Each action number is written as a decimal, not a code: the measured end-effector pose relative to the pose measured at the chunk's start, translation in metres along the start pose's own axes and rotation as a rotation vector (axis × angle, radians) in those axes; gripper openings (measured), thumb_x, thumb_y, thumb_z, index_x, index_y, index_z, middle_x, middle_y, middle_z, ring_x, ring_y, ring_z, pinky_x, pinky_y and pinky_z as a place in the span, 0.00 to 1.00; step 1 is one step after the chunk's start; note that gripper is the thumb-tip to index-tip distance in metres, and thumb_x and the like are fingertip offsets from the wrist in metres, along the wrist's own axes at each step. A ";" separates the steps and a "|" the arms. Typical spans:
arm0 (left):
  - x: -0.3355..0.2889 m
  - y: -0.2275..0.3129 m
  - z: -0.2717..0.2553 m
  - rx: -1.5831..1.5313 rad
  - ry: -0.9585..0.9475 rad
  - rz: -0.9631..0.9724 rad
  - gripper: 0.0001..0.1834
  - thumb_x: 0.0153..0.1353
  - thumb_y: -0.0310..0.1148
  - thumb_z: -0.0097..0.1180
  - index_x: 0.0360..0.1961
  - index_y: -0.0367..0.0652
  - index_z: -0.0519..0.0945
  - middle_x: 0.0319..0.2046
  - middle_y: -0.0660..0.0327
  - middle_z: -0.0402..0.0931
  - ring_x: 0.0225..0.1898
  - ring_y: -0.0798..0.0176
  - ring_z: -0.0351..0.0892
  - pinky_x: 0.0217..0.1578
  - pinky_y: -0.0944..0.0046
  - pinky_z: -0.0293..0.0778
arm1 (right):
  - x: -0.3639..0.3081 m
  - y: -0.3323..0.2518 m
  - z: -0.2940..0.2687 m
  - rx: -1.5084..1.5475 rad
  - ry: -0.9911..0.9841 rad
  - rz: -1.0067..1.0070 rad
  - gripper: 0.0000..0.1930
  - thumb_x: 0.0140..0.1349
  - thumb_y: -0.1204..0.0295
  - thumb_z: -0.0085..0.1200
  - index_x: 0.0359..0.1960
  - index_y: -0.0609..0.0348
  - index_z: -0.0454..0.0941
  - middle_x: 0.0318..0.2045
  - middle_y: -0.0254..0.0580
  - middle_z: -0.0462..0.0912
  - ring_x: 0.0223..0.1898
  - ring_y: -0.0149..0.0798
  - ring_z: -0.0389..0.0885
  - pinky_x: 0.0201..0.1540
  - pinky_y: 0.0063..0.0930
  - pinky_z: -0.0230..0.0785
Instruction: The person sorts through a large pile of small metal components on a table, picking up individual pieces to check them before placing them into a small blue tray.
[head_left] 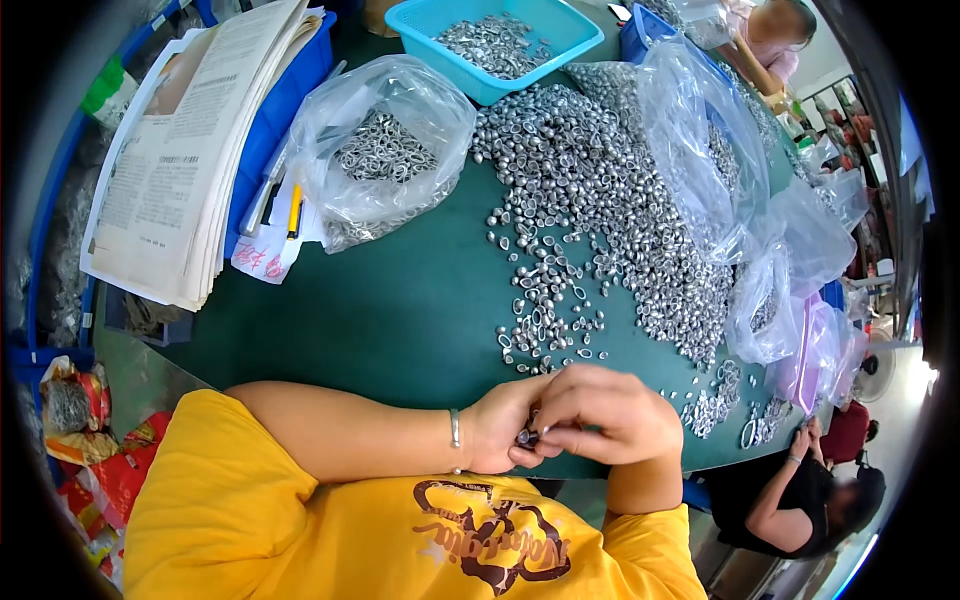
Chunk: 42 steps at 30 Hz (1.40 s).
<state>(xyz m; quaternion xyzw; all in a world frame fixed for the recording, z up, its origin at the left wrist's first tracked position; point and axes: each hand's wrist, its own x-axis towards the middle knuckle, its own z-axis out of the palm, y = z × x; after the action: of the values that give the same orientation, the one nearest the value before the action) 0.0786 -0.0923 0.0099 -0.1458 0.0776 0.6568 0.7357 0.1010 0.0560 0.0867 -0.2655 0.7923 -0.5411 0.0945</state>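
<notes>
Close in front of my chest, at the near table edge, my two hands meet. My left hand (pixel 494 425), with a silver bangle (pixel 455 440) at its wrist, curls closed around a few small dark metal pieces (pixel 527 437). My right hand (pixel 612 415) reaches across it from the right, thumb and fingers pinched together at those pieces; what exactly lies between its fingertips is too small to make out. Just beyond the hands spreads a large pile of small silver-grey, cap-like metal parts (pixel 590 190), with stray parts and oval rings (pixel 548 310) scattered at its near side.
Open plastic bags of metal rings (pixel 385 150) and parts (pixel 700 150) flank the pile on the green table (pixel 330 320). A light blue basket (pixel 493 85) stands at the back. Papers (pixel 165 170) lean on a blue bin at left. Two people (pixel 790 510) (pixel 768 45) sit at right.
</notes>
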 end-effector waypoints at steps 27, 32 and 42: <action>-0.002 0.003 0.004 0.117 0.056 -0.040 0.12 0.64 0.36 0.39 0.33 0.39 0.71 0.28 0.59 0.67 0.18 0.72 0.62 0.11 0.78 0.52 | 0.009 0.057 0.005 -0.283 0.536 0.263 0.07 0.46 0.83 0.55 0.29 0.62 0.77 0.28 0.42 0.75 0.32 0.41 0.74 0.35 0.28 0.67; -0.002 0.003 0.004 0.112 0.062 -0.045 0.13 0.64 0.37 0.40 0.33 0.39 0.71 0.28 0.60 0.67 0.18 0.72 0.62 0.11 0.78 0.52 | 0.002 0.054 -0.002 0.093 0.465 0.258 0.09 0.51 0.85 0.50 0.34 0.64 0.77 0.31 0.39 0.77 0.32 0.32 0.75 0.34 0.21 0.68; -0.001 0.003 0.002 0.121 0.056 -0.049 0.13 0.63 0.38 0.40 0.32 0.38 0.71 0.28 0.60 0.67 0.17 0.73 0.62 0.11 0.78 0.52 | -0.005 0.052 -0.013 1.085 0.496 0.266 0.09 0.59 0.80 0.43 0.40 0.69 0.71 0.30 0.45 0.78 0.24 0.29 0.74 0.21 0.17 0.65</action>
<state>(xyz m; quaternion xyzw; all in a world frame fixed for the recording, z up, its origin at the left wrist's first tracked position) 0.0749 -0.0927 0.0114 -0.1212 0.1342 0.6285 0.7565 0.0829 0.0832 0.0442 0.0553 0.4285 -0.8967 0.0957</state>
